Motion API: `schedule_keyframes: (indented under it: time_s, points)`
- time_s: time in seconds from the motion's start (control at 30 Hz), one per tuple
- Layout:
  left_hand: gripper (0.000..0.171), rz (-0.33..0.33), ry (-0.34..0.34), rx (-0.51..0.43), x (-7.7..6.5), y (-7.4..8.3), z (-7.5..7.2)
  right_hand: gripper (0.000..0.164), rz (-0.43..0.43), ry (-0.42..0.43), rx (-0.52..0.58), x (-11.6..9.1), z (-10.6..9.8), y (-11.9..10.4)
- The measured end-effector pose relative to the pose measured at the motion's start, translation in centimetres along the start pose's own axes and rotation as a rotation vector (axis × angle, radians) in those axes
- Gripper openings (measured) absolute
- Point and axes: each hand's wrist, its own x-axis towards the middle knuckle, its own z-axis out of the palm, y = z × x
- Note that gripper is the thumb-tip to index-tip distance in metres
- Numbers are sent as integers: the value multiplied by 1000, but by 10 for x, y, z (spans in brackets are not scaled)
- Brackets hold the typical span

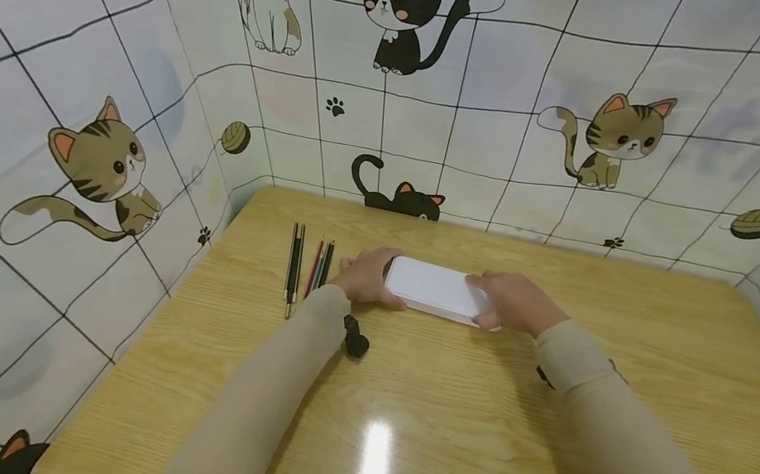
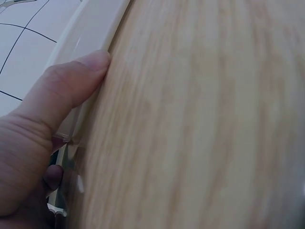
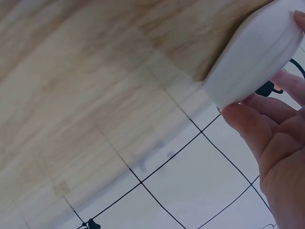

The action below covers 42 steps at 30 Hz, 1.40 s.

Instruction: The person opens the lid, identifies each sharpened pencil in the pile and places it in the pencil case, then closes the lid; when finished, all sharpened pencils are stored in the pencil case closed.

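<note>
The bench (image 1: 469,428) is showing wood grain under a smooth, glossy finish, which is mirroring lines from the slightly rippled backdrop (image 1: 486,142). The white box (image 1: 434,286) is looking smooth with a faint sheen, whether plastic or card being unclear, while the sleeves (image 1: 273,378) are showing as matt cloth.

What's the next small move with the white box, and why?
Probably settle the white box flat on the table before loosening either grip: the left hand and right hand hold its opposite ends, and I can't tell whether it rests fully down. Avoid drifting left: pencil-like sticks lie beside the left hand.
</note>
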Motion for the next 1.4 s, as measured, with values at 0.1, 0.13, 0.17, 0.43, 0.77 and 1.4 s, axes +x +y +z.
schedule_keyframes:
  time_s: [0.1,0.13,0.17,0.43,0.77,1.4]
  points:
    - [110,10,4,5,1,1,-1,74,-1,-9,-3,1,-1,3]
    - [110,13,7,5,1,1,-2,73,2,-11,2,2,-2,3]
    - [110,16,8,7,1,1,-2,73,4,-13,5,2,-2,4]
    - [111,15,8,-12,-4,0,-2,73,-13,-14,46,3,-3,2]
    - [112,22,26,26,-1,-8,5,65,-72,19,-131,-9,10,-5]
    - [107,36,8,24,-2,-2,5,57,-58,1,-435,-9,25,-39]
